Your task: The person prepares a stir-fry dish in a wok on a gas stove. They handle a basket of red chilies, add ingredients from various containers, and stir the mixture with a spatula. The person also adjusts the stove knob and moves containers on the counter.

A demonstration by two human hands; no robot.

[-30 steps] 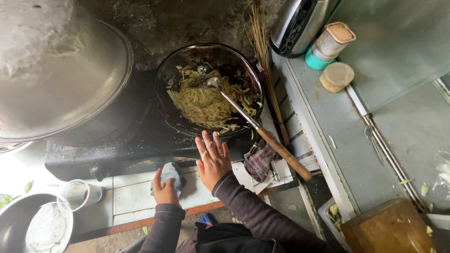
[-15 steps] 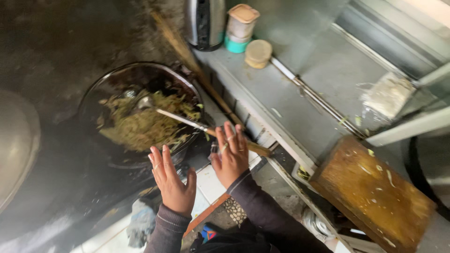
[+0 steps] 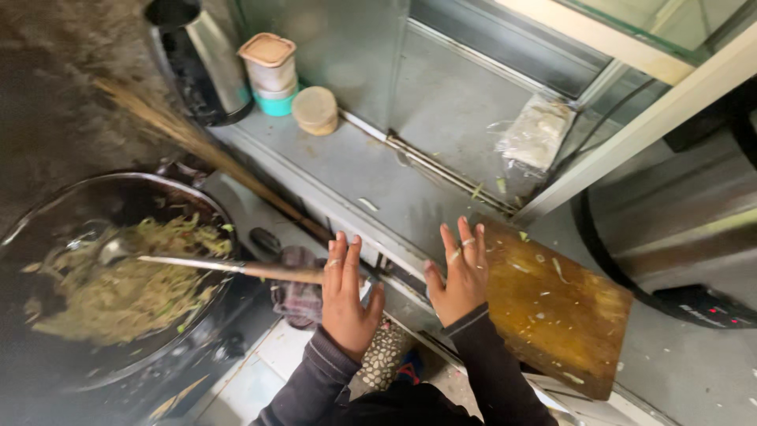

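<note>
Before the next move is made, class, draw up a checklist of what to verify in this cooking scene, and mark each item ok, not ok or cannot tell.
1. Left hand empty, fingers spread: ok.
2. Right hand empty, palm open above the cutting board's edge: ok.
3. Ladle resting in the wok, wooden handle pointing towards the hands: ok.
4. Wooden cutting board free of scraps: not ok, bits lie on it.
5. Heat under the wok on or off: cannot tell.
6. Stacked containers lidded and upright on the counter: ok.
</note>
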